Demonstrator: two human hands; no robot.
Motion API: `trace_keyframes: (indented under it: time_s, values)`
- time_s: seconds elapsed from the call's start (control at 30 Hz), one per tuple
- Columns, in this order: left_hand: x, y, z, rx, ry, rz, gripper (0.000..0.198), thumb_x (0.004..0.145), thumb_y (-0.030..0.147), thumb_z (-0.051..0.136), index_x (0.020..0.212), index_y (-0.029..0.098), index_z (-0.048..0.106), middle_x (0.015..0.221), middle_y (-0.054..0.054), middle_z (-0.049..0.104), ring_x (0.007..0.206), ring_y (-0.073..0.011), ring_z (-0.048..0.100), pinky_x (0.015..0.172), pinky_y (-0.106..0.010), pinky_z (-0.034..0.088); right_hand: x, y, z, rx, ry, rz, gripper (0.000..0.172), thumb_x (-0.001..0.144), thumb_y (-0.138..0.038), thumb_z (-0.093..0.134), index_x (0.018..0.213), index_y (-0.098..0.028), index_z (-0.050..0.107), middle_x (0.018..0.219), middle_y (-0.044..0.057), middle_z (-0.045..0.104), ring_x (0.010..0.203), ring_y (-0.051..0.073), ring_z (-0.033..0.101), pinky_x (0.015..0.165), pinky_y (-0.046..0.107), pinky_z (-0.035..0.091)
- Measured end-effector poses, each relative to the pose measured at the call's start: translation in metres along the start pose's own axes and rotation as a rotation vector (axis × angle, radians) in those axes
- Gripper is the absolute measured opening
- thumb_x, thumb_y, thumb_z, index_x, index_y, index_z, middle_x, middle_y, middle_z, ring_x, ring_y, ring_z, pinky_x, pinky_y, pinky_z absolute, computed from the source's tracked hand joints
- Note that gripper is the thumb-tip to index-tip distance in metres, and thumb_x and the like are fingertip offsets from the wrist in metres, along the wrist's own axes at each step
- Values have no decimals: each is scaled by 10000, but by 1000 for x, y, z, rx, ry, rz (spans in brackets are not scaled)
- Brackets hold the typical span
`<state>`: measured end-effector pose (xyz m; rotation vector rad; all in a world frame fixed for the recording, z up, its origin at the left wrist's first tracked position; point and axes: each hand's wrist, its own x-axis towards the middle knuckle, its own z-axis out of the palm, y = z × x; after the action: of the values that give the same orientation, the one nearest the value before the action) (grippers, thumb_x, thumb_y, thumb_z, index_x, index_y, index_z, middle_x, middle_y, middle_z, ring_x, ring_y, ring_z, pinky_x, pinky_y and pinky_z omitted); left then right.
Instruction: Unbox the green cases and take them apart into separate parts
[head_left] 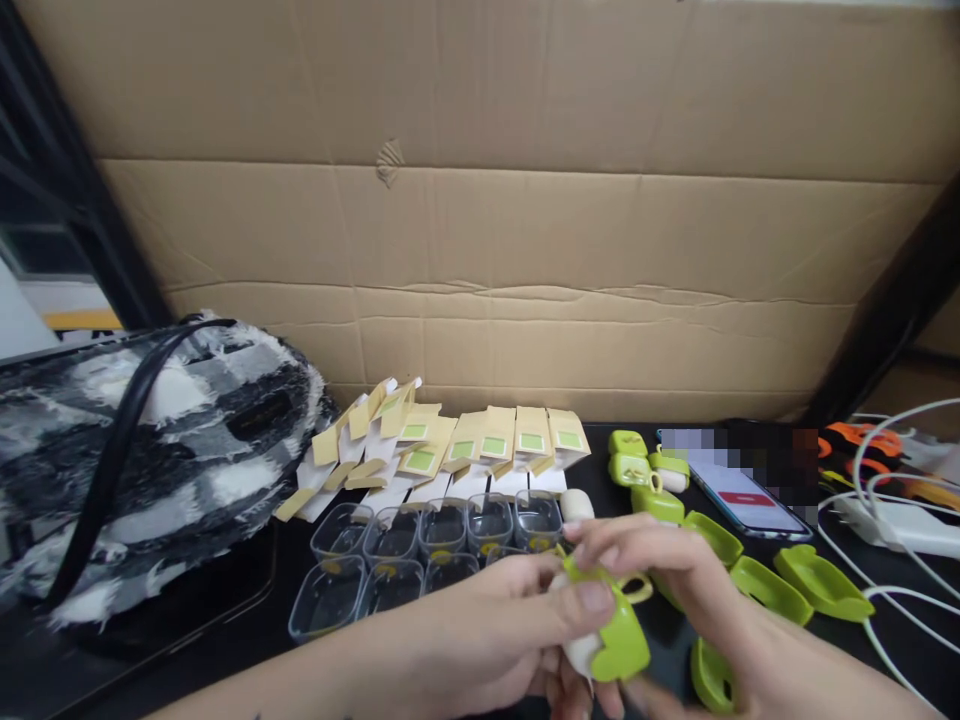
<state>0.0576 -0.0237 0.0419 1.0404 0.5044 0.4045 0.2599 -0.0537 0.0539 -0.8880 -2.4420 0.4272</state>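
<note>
In front of me, both hands are on a small white rounded case with a glossy green cover (624, 645) and a pale yellow ring. My left hand (517, 615) is closed around its white side, thumb pressed on the green part. The fingers of my right hand (667, 560) bend over the top, touching the cover near the ring; the fingers underneath are partly hidden. Just beyond my fingertips lies a bare white case (576, 504). Loose green cover pieces (771, 590) lie right of my right hand, and several green-covered cases (628, 469) are grouped behind it.
Clear plastic boxes (328, 600) stand in rows at left, partly behind my left arm. Behind them lean folded paper cartons (495, 442). A plaid bag (187, 420) sits far left. At right are a phone (757, 515), white cables (892, 590) and orange-handled tools (862, 440). Cardboard (525, 240) walls the back.
</note>
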Motion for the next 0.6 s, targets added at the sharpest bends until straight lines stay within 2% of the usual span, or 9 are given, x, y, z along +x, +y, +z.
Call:
trace_keyframes:
  time_s: [0.1, 0.2, 0.27, 0.33, 0.4, 0.47, 0.53, 0.6]
  values:
    - [-1, 1, -1, 83, 21, 40, 536, 681, 483, 765, 1001, 167, 473, 744, 3, 587, 532, -76, 484, 547, -229, 400, 3, 1, 2, -28, 37, 8, 829, 737, -268, 739, 1342, -355, 179, 1377, 69, 482, 1273, 253, 488, 952, 290, 522]
    - [-2, 2, -1, 104, 78, -22, 596, 645, 356, 818, 1050, 173, 422, 801, 17, 584, 566, -66, 491, 580, -237, 407, 8, -1, 7, 18, 78, 1, 729, 729, -285, 767, 1287, -382, 308, 1242, -2, 607, 1112, 200, 619, 880, 245, 551]
    - [-3, 2, 0, 87, 115, -92, 668, 590, 325, 856, 1065, 178, 410, 824, 33, 558, 643, -76, 506, 624, -239, 398, 9, -4, 11, 52, 110, 2, 647, 714, -245, 781, 1218, -370, 394, 1153, -38, 651, 1033, 165, 649, 858, 219, 544]
    - [-5, 2, 1, 105, 120, -110, 708, 562, 338, 871, 1069, 180, 403, 873, 24, 542, 778, -114, 533, 707, -263, 402, 9, -7, 14, 70, 142, 10, 657, 688, -178, 783, 1206, -351, 418, 1133, -43, 657, 1014, 151, 650, 866, 202, 527]
    - [-7, 1, 2, 143, 82, -72, 684, 603, 348, 850, 1094, 178, 405, 1025, -24, 544, 988, -176, 534, 850, -311, 389, 9, -8, 14, 86, 133, -5, 681, 678, -121, 763, 1218, -354, 420, 1158, -43, 647, 1035, 144, 641, 889, 189, 507]
    - [-8, 0, 4, 160, 58, -23, 650, 661, 336, 815, 1143, 180, 407, 1177, -61, 502, 1174, -230, 456, 969, -358, 333, 10, -8, 12, 105, 97, -33, 717, 664, -86, 762, 1228, -370, 422, 1189, -45, 636, 1081, 146, 621, 914, 179, 488]
    - [-7, -3, 6, 125, 36, -5, 652, 686, 321, 795, 1187, 191, 397, 1206, -67, 479, 1239, -260, 401, 1010, -399, 294, 10, -7, 11, 135, 77, -55, 775, 632, -66, 786, 1238, -389, 426, 1224, -46, 621, 1126, 151, 596, 935, 170, 468]
    - [-4, -8, 6, 65, 28, 21, 682, 635, 298, 826, 1163, 198, 405, 1128, -48, 479, 1220, -278, 405, 1004, -416, 282, 11, -6, 12, 197, 91, -68, 814, 600, -58, 803, 1243, -396, 437, 1223, -47, 623, 1118, 147, 596, 931, 157, 458]
